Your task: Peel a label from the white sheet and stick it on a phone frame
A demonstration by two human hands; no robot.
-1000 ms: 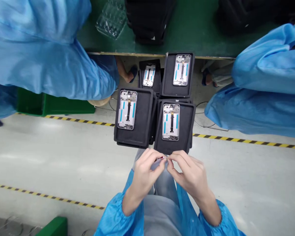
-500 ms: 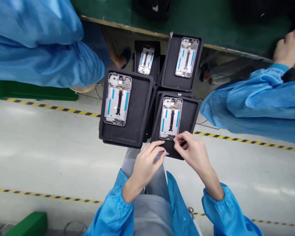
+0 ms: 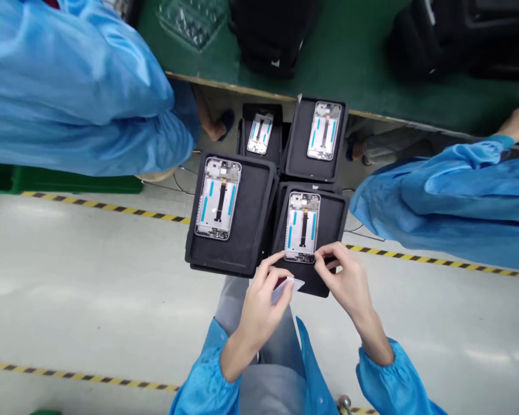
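Observation:
An opened phone (image 3: 301,230) with a black ribbon cable and blue strips lies in the near right black tray (image 3: 332,222). My left hand (image 3: 263,297) is closed on a small white sheet (image 3: 281,290) with a dotted edge and a dark red patch. Its index finger reaches to the phone's lower left corner. At the lower right corner, the thumb and index finger of my right hand (image 3: 343,276) are pinched together; anything between them is too small to make out. Another opened phone (image 3: 218,199) lies in the near left tray (image 3: 253,219).
Behind are two more trays with opened phones, the far right tray (image 3: 298,144) and the far left tray (image 3: 274,138). A green table (image 3: 346,52) carries black stacks (image 3: 270,34) and a clear plastic tray (image 3: 192,23). Co-workers' blue sleeves flank both sides (image 3: 441,196).
The view has tilted up, showing more of the green table. My left index finger has come to the phone's lower left corner, and more of the white sheet shows. My right hand stays pinched at the lower right corner.

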